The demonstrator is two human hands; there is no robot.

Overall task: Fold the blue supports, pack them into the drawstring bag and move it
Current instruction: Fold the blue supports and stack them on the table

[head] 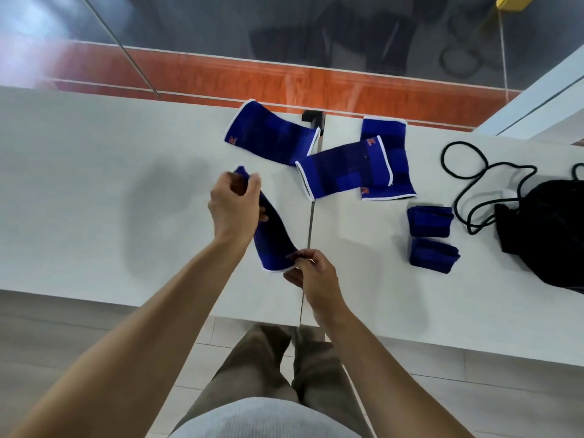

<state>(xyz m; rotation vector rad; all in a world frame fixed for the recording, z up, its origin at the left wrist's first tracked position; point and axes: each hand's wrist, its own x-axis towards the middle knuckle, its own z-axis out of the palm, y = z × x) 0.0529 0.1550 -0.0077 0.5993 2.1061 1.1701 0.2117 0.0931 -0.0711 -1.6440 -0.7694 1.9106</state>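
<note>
My left fingers (pixel 252 185) pinched the far end of one blue support (pixel 273 245) and my right fingers (pixel 304 257) pinched its near hem, over the bench (pixel 94 184). Beyond lay three unfolded supports (pixel 271 137) (pixel 344 172) (pixel 388 131). To the right were two folded supports (pixel 429 221) (pixel 433 254) beside one black drawstring bag (pixel 550 232).

Blue supports (pixel 271 134); apparently black bag (pixel 550 235)

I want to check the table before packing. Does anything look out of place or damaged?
Nothing looks damaged or spilled. Only untidy: the middle support lies crosswise over the right support, and the cord of the bag sprawls in loops on the table.
</note>
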